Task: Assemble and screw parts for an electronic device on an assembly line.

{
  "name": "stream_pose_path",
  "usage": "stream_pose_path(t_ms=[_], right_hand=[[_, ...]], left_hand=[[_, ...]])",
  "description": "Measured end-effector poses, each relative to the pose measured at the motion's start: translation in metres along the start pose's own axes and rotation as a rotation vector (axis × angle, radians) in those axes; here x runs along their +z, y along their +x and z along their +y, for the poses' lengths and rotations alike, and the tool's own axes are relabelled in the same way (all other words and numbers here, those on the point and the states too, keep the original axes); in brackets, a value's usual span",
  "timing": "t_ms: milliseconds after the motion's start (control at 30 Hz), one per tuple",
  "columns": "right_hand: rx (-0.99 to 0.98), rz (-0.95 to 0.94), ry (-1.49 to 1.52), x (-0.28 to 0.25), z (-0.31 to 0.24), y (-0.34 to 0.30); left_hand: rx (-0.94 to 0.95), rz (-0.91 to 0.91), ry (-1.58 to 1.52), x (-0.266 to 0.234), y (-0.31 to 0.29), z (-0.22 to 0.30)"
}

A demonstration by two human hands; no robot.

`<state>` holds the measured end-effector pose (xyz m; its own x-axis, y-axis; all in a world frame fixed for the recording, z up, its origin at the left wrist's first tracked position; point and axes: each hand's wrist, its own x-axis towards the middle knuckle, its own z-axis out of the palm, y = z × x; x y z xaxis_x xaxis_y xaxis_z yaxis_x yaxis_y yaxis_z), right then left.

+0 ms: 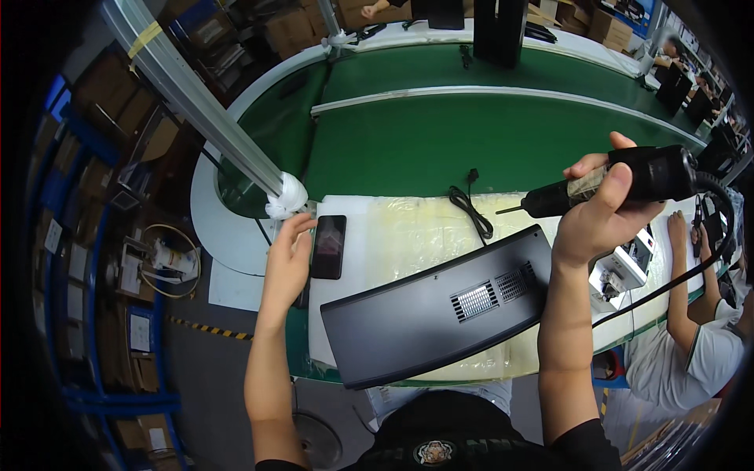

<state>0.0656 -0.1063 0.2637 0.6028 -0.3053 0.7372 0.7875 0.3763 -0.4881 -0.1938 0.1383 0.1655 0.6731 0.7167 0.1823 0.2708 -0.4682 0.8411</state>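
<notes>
My right hand (pixel 603 216) is wrapped round a black electric screwdriver (pixel 658 173), raised above the bench with its thin bit pointing left. A thick black cable runs from its rear end. Beneath the bit lies a dark grey, long flat case (pixel 416 318), set at a slant, with two vent grilles near its right end. My left hand (pixel 289 255) holds nothing; its fingers reach out beside the left edge of a black phone (pixel 328 247). Whether the fingertips touch the phone, I cannot tell. A coiled black power cord (pixel 473 216) with a plug lies behind the case.
A green conveyor belt (pixel 408 145) with a metal rail runs behind the padded bench top (pixel 377 243). At left stands a metal post (pixel 228 129), its foot wrapped in white. A white box-shaped device (pixel 620 275) sits at right, near a seated co-worker (pixel 675 357). Blue shelving holds cartons at far left.
</notes>
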Motion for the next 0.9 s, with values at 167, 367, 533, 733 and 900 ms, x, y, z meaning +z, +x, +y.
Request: stream_pose_path(t_ms=[167,367,533,733,900], right_hand=[[-0.096,-0.023,-0.069,-0.044,-0.035,0.031],[-0.188,0.041,-0.362,-0.130,-0.068,0.058],[-0.090,0.043,-0.523,-0.207,-0.049,0.059],[-0.178,0.026,-0.596,-0.254,-0.001,0.043],[-0.120,-0.054,-0.563,-0.274,0.021,0.027]], left_hand=[[0.030,-0.221,0.098,0.019,-0.022,0.081],[0.293,-0.559,0.406,0.049,-0.045,0.129],[0.447,-0.428,0.619,0.089,-0.058,0.114],[0.428,-0.412,0.484,0.097,-0.054,0.107],[0.451,-0.386,0.489,0.094,-0.055,0.106]])
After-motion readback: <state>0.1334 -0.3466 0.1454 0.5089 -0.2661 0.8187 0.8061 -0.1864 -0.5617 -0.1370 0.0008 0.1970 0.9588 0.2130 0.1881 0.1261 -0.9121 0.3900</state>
